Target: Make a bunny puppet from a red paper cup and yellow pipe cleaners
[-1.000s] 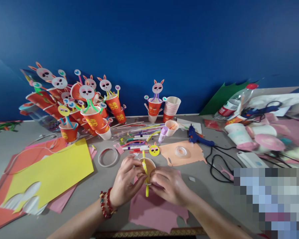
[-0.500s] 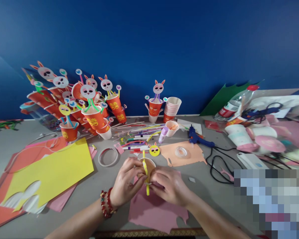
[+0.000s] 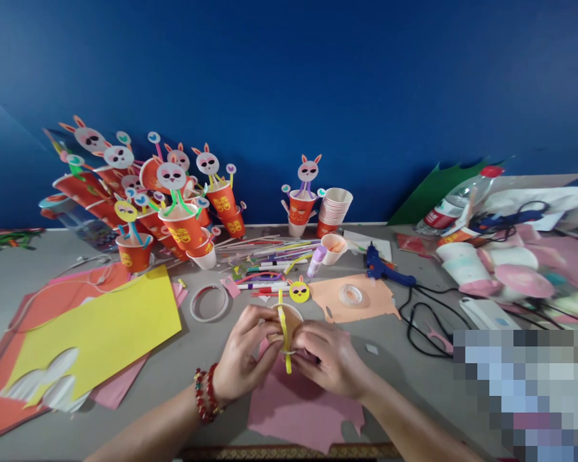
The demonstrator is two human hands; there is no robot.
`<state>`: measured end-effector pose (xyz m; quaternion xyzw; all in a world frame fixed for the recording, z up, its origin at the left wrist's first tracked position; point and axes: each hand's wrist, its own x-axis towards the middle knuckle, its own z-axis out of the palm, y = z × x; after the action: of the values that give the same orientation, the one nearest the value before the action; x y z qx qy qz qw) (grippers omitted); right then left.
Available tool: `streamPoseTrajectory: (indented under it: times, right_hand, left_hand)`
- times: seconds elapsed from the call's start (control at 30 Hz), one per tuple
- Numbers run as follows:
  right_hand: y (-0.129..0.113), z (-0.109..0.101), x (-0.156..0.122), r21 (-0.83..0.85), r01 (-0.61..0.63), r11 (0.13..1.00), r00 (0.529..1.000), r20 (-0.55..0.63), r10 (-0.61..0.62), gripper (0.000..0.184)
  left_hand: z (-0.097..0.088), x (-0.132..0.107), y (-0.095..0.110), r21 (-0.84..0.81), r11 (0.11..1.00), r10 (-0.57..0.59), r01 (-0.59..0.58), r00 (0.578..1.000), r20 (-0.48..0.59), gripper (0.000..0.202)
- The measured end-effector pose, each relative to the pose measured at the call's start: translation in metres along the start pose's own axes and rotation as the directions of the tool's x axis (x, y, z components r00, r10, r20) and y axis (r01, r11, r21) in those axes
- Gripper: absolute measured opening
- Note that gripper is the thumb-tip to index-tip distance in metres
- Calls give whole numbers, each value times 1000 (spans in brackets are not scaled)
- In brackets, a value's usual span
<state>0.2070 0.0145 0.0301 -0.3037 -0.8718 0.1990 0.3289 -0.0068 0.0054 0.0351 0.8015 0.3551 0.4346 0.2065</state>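
Between my hands stands a paper cup [image 3: 295,316], seen from above with its pale inside showing. A yellow strip, perhaps a flattened straw [image 3: 284,324], runs across its mouth and sticks out past the rim at both ends. My left hand [image 3: 250,343] is closed at the cup's left rim, fingers at the strip. Closed on the right side of the rim is my right hand [image 3: 330,356], its fingertips partly hidden. Just beyond the cup lies a yellow rabbit face cutout [image 3: 299,291]. Pink paper [image 3: 303,410] lies beneath my hands.
Finished rabbit cups [image 3: 178,224] crowd the back left. A cup stack [image 3: 336,205], a glue stick [image 3: 316,261] and a blue glue gun [image 3: 385,268] stand or lie behind. Yellow paper [image 3: 125,327] and a tape roll [image 3: 209,303] are at left. Black cord [image 3: 409,327] loops at right.
The yellow strip has shifted slightly to the right and its near end a little up. Both hands keep their hold at the cup; the view has moved slightly.
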Motion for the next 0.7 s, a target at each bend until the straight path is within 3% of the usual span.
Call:
streamPoseTrajectory:
  times: [0.17,0.3,0.43,0.7]
  right_hand:
    - [1,0,1,22,-9,1000,1000,-19,9,20]
    - [4,2,0,121,-43,992,998,-50,49,17]
    - [6,3,-1,231,-70,970,993,-81,91,14]
    - [11,4,-3,381,-85,921,979,-139,149,25]
  left_hand:
    - [1,-2,-1,11,1000,11,-11,1000,11,23]
    - [1,-5,-3,39,999,-2,1,999,35,35]
    - [1,-5,-4,54,998,-38,35,998,43,32]
    - [4,-10,-5,-45,999,-22,20,999,-43,55]
